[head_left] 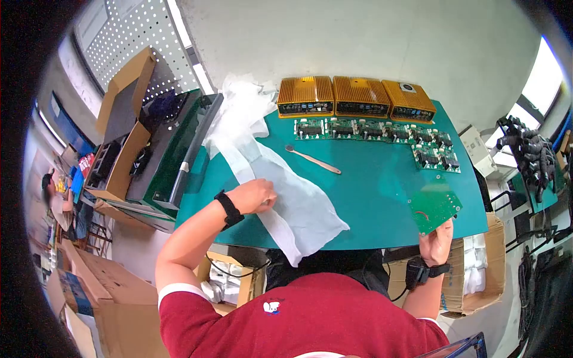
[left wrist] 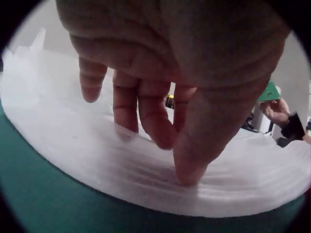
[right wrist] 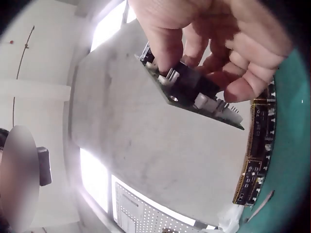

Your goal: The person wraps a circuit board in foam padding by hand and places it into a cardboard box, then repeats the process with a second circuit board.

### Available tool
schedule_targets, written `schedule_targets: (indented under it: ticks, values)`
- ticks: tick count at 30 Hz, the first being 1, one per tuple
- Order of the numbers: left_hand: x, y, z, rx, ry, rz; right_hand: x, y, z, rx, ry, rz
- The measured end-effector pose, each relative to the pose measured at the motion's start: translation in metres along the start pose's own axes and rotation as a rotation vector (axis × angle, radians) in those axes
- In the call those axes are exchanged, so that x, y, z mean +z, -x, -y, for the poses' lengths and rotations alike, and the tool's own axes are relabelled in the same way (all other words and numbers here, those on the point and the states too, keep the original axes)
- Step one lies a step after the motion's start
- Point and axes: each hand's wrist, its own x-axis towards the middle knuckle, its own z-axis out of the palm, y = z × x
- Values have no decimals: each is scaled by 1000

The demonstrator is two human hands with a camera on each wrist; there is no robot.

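Note:
A sheet-like white foam bag (head_left: pixel 292 191) lies across the near middle of the table. My left hand (head_left: pixel 256 196) is at its left part, and in the left wrist view the thumb and fingers (left wrist: pixel 155 114) pinch the thin, wrinkled foam (left wrist: pixel 121 170). One fingertip shows through the translucent layer. Off to the right, my right hand (head_left: pixel 437 241) holds a green circuit board (head_left: pixel 434 207) raised at the table's near edge, its flat underside toward the head camera. In the right wrist view, my fingers grip the board (right wrist: pixel 194 92) on its component side, among white connectors and a dark block.
Three gold finned boxes (head_left: pixel 361 95) line the back of the green table (head_left: pixel 382 191). Several circuit boards (head_left: pixel 364 128) stand before them. A wooden-handled brush (head_left: pixel 313 160) lies mid-table. White foam bags (head_left: pixel 239 110) are heaped at back left, beside an open cardboard box (head_left: pixel 128 137).

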Motion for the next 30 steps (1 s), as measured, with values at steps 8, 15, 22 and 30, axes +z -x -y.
schedule_targets:
  ticks: [8, 15, 22, 30]
  values:
    - [-40, -82, -81, -258, 250, -666, 7, 4, 40, -336, 155, -29]
    - [-16, -98, -155, -20, 189, -84, 28, 4, 51, -471, 519, -150]
    - [9, -69, -141, 321, 452, -195, 67, -17, 62, -646, 1378, 277]
    - [3, -46, -111, 39, 108, -225, 56, -29, 10, -147, 1768, 755]
